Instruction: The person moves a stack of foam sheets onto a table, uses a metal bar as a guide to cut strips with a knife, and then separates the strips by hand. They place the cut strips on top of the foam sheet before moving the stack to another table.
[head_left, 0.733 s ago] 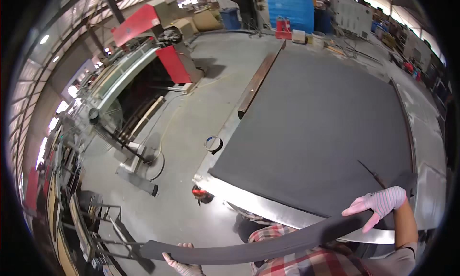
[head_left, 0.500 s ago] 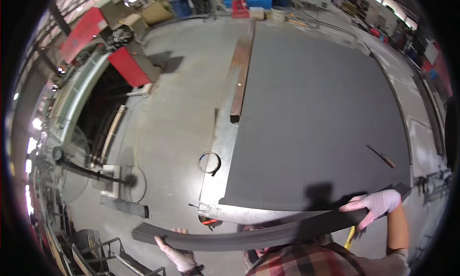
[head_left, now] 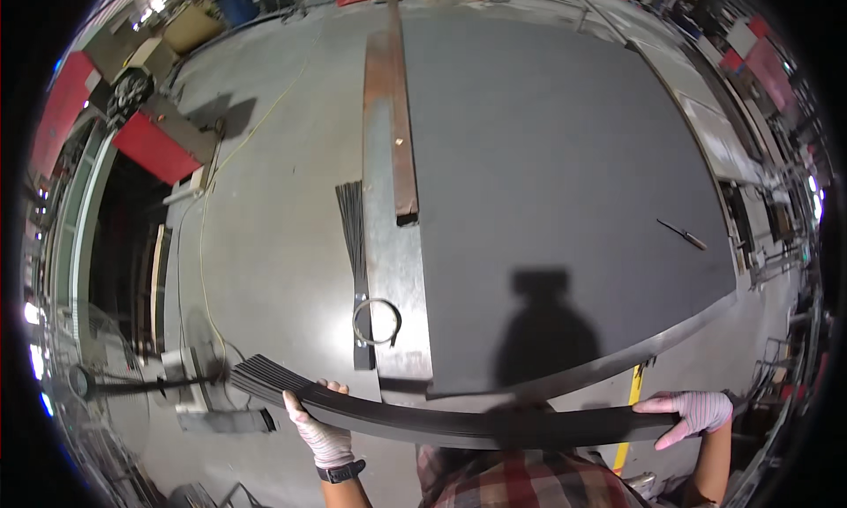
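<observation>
Holds a bundle of long dark strips (head_left: 423, 422) stretched from left hand (head_left: 322, 433) to right hand (head_left: 697, 414). Grips near its fanned end on the left, with thumb and fingers curled around it. Grips toward its other end on the right, with digits partly bent; cannot tell the hold underneath. Shows, ahead of the right hand, a handled tool (head_left: 691, 238) on a dark sheet (head_left: 565, 155).
</observation>
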A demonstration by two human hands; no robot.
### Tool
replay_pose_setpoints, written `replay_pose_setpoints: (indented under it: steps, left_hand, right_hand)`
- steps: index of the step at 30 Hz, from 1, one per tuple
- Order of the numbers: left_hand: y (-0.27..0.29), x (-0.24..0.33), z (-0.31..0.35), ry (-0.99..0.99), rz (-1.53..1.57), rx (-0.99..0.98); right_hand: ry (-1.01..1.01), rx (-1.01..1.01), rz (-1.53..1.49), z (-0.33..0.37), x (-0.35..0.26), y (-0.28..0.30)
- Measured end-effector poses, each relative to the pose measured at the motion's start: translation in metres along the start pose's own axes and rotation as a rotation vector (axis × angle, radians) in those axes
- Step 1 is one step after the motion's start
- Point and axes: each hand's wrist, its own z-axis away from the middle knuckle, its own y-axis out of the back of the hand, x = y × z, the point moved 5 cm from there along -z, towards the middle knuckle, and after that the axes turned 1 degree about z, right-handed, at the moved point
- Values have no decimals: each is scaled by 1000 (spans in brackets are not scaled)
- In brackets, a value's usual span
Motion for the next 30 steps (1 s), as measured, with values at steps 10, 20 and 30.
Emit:
replay_pose_setpoints:
  steps: [10, 20, 30]
  left_hand:
    - [-107, -47, -51, 202, -79, -189]
    - [-224, -86, -80, 237, -218, -279]
    - [-270, -112, -88, 174, -336, -347]
  right_hand:
    - [-15, 201, -280, 26, 20, -38]
    - [8, 373, -499, 27, 18, -25]
    - [-45, 431, -958, 36, 17, -40]
